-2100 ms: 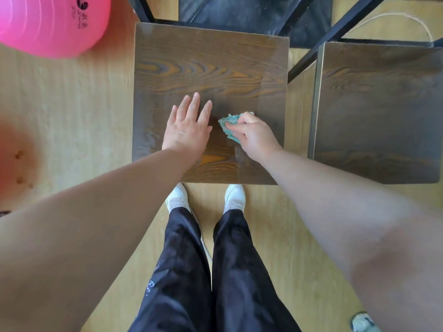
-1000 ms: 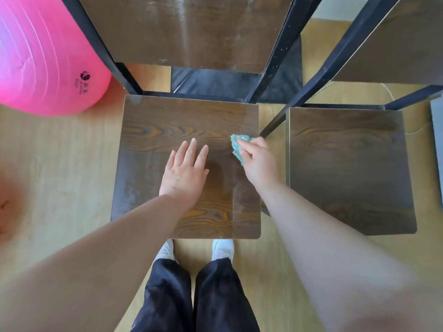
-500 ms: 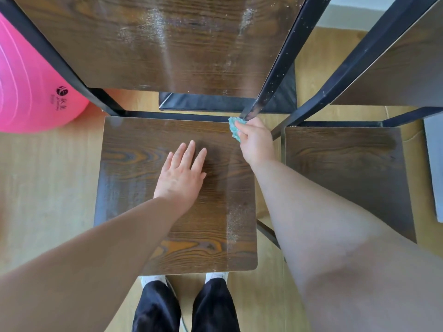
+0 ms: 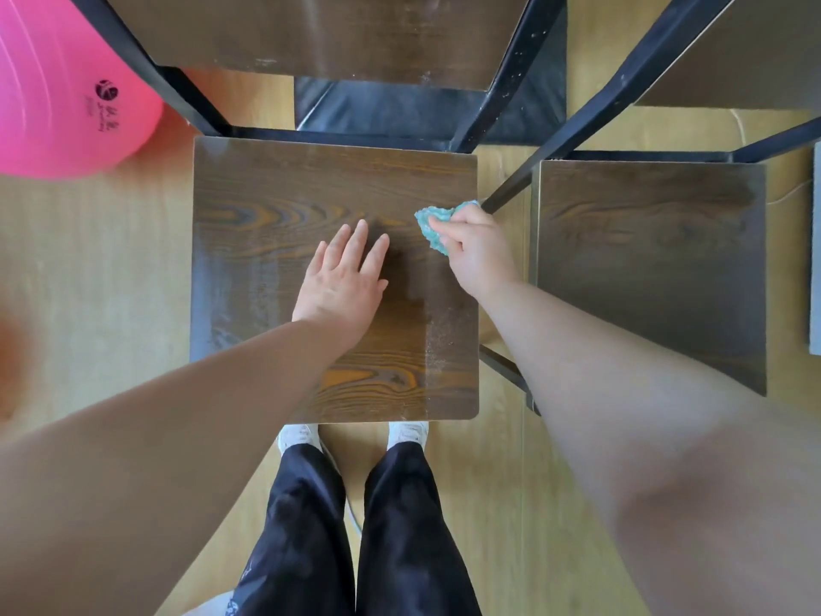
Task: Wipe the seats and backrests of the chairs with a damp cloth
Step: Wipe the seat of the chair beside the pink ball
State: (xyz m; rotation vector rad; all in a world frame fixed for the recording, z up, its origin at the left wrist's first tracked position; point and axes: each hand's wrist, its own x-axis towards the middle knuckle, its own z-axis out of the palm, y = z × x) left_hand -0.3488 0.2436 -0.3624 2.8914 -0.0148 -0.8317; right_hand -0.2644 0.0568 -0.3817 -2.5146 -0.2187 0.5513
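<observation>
1. Nearest, black trousers (image 4: 364,526) and white shoes (image 4: 406,433) stand at the seat's 6 o'clock edge, on a pale wood-look floor (image 4: 89,282)
2. The seat (image 4: 275,224) is a flat, near-square board, dark brown with bold orange grain and rounded front corners. A wet sheen streaks its 9 o'clock side, and pale dusty specks lie in a strip along its 3 to 5 o'clock edge
3. The left hand (image 4: 340,282) lies flat at the seat's middle, fingers straight and close, pointing to 12 o'clock and holding nothing; it probably steadies the chair
4. The right hand (image 4: 477,251) sits at the seat's 2 o'clock by the edge, fingers and thumb pinched on the cloth (image 4: 435,242), a crumpled teal wad touching the board
5. The specked strip runs front to back, from the cloth toward 5 o'clock, so the right hand is the nearer and would likely draw back along that edge
6. Farther, at 12 o'clock, the backrest (image 4: 333,33) is the same dark board with pale smears, held in a black metal frame (image 4: 511,73). A second seat (image 4: 648,260) stands just beside at 3 o'clock, and a glossy pink ball (image 4: 57,91) rests at 10 o'clock
</observation>
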